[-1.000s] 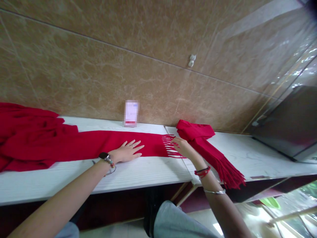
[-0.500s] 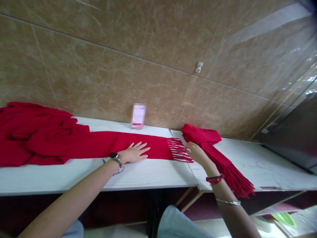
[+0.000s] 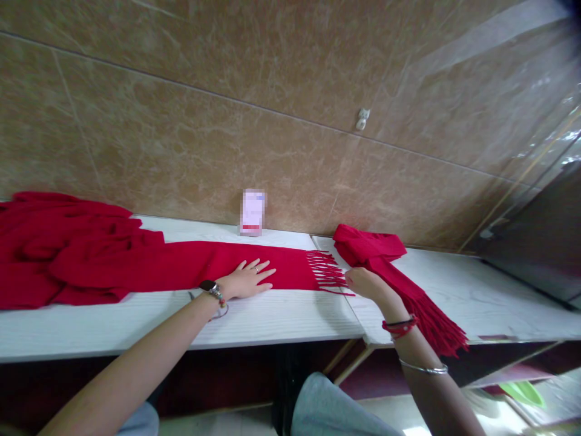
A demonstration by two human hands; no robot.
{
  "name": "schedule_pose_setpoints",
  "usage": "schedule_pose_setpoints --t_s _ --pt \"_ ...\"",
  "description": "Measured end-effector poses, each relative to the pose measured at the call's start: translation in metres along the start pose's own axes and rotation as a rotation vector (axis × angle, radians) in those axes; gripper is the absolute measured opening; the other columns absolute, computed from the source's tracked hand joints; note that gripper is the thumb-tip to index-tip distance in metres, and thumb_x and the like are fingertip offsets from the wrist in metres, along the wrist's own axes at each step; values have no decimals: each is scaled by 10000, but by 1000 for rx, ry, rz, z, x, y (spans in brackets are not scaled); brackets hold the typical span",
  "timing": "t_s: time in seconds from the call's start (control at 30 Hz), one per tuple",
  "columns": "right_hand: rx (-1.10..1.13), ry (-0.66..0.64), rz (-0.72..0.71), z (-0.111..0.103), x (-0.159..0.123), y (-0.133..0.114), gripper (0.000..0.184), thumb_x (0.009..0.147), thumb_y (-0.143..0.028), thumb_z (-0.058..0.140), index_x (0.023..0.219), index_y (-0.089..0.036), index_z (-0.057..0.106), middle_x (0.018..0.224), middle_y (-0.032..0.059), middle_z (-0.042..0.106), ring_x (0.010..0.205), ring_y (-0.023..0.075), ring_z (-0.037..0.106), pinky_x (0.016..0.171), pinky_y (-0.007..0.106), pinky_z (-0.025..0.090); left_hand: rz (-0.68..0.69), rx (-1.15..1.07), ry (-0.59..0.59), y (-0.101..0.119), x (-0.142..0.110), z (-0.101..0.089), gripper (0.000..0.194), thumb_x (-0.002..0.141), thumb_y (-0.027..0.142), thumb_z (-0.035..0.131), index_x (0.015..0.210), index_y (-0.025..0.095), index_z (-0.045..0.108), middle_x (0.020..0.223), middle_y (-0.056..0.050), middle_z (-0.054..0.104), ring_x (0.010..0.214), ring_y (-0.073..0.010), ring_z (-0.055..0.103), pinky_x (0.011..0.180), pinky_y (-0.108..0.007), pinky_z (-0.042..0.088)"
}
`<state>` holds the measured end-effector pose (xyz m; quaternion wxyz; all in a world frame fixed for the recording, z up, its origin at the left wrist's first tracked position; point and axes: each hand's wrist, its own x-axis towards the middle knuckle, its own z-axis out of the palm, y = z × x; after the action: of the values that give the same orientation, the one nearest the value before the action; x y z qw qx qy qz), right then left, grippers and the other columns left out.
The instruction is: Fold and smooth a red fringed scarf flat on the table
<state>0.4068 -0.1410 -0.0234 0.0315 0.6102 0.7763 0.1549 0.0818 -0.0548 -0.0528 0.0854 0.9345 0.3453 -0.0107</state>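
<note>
A red scarf [image 3: 181, 263] lies along the white table, flat in the middle, its fringe [image 3: 325, 270] spread to the right. My left hand [image 3: 247, 280] rests open on the flat cloth, fingers spread, palm down. At the tips of the fringe, my right hand [image 3: 365, 283] is closed, with strands running up to its curled fingers; the fingertips themselves are hidden. Just beyond that hand, a second red fringed piece, folded like a scarf [image 3: 403, 287], lies slantwise, its tassels reaching the table's front edge.
Bunched red cloth [image 3: 68, 248] covers the table's left end. A blurred pinkish card or box [image 3: 252, 212] leans on the tan marble wall [image 3: 181, 133]. A small white figure [image 3: 362, 119] is fixed to the wall. A green basin [image 3: 523, 392] sits low at the right.
My right hand has closed its fingers more and shifted slightly right at the fringe ends. The left hand stays spread on the scarf. The camera view has shifted a little.
</note>
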Motion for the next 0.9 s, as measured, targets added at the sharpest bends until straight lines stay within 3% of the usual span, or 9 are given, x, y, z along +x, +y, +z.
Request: schedule_pose_setpoints --t_s 0.13,0.27,0.43,0.63,0.77,0.9 --pt "216 44 -137 -13 13 -45 222 784 -80 436 877 -158 622 924 77 646 870 158 585 754 244 434 27 25 50 -2 1 3 543 880 542 290 1368 307 251 1459 -61 167 1326 -286 105 1006 -542 119" --pt "248 9 -224 -11 23 -79 254 776 -79 448 957 -157 608 981 75 622 930 154 566 786 235 427 150 126 162 -3 -5 -5 545 849 520 411 1336 290 328 1429 -62 263 1305 -248 188 1023 -434 182" --pt "250 6 -237 -10 19 -79 269 778 -78 448 976 -152 614 978 87 621 925 169 572 792 251 431 178 236 171 0 -25 -20 359 884 330 421 1237 286 464 1236 -50 475 1068 -194 483 866 -300 380" --pt "276 86 -327 -11 30 -103 270 806 -105 448 1027 -148 598 999 97 610 943 183 554 807 282 426 147 298 141 6 -45 -22 453 802 30 382 1185 238 506 1057 -73 523 935 -184 524 701 -247 433" --pt "204 70 -350 -9 41 -116 270 803 -36 412 964 -130 606 942 105 613 876 176 564 765 268 420 143 270 151 5 -44 -21 464 791 -2 364 1179 215 497 1043 -73 531 932 -180 526 731 -257 435" --pt "218 90 -299 -11 44 -123 235 818 -70 425 942 -133 615 924 93 616 870 174 560 764 257 411 125 262 220 1 -38 -18 284 850 98 404 1076 182 553 998 -69 559 917 -186 539 748 -273 436"
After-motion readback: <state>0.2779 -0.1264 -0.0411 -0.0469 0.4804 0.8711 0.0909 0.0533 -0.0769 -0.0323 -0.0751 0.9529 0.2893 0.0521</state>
